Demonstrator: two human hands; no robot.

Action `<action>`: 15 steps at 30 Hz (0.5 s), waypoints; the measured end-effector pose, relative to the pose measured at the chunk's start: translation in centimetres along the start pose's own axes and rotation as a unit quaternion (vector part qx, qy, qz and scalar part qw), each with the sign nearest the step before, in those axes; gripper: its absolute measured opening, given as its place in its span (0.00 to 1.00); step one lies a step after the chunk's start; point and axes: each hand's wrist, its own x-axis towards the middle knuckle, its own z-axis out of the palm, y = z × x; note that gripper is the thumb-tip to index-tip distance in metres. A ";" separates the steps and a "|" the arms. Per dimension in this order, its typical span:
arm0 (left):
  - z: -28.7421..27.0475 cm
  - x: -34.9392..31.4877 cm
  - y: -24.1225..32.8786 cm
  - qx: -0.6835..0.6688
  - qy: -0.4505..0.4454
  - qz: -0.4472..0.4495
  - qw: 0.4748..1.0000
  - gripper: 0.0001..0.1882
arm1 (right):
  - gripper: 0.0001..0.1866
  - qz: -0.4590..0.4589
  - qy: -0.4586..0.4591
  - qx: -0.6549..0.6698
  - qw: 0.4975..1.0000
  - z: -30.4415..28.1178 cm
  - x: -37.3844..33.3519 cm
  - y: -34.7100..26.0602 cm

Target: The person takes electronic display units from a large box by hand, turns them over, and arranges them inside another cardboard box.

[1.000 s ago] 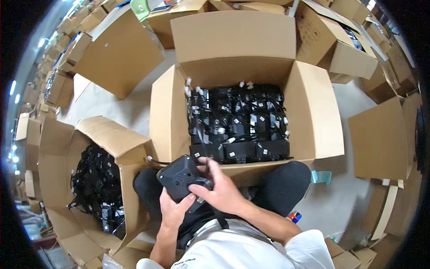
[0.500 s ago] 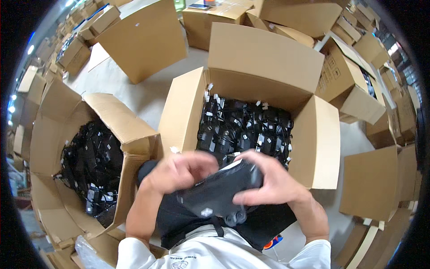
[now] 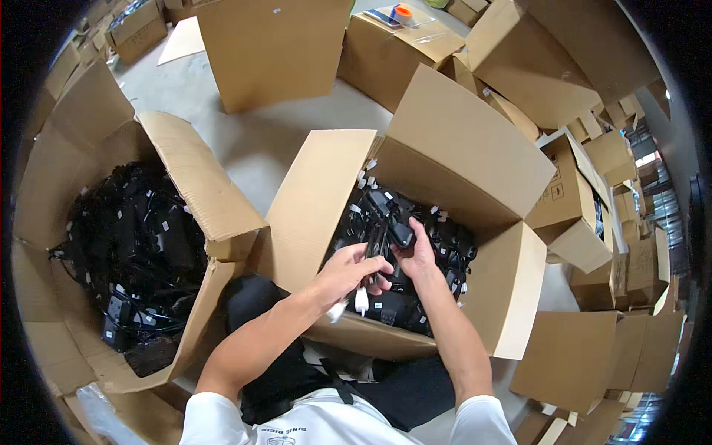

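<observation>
My right hand [image 3: 417, 256] is closed around a black plastic unit [image 3: 400, 231] with rounded ends, over the middle carton. Thin black cables [image 3: 377, 245] run from it into my left hand [image 3: 356, 268], whose fingers are bent around them. Below that hand dangle white connectors [image 3: 361, 300]. Directly beneath both hands the open carton [image 3: 445, 178] holds rows of similar black units [image 3: 389, 308] with white plugs. To the left, a second open carton [image 3: 196, 178] contains a jumbled heap of black units and cables [image 3: 141, 230]. My fingers partly hide the held unit.
A tall cardboard panel [image 3: 274, 55] stands behind the cartons on the grey floor [image 3: 185, 85]. An orange tape roll [image 3: 403, 13] lies on a closed box [image 3: 393, 48] at the back. More cartons [image 3: 567, 356] crowd the right. Clear plastic [image 3: 107, 415] lies at lower left.
Both hands have moved from above my lap, away from me, to over the middle carton, taking the black unit along. My left hand now has the cables. The view has shifted and turned.
</observation>
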 end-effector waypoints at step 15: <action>-0.4 -1.3 -0.4 0.010 0.041 0.089 0.995 0.31 | 0.27 -0.117 -0.071 -0.187 0.973 2.4 7.9 5.2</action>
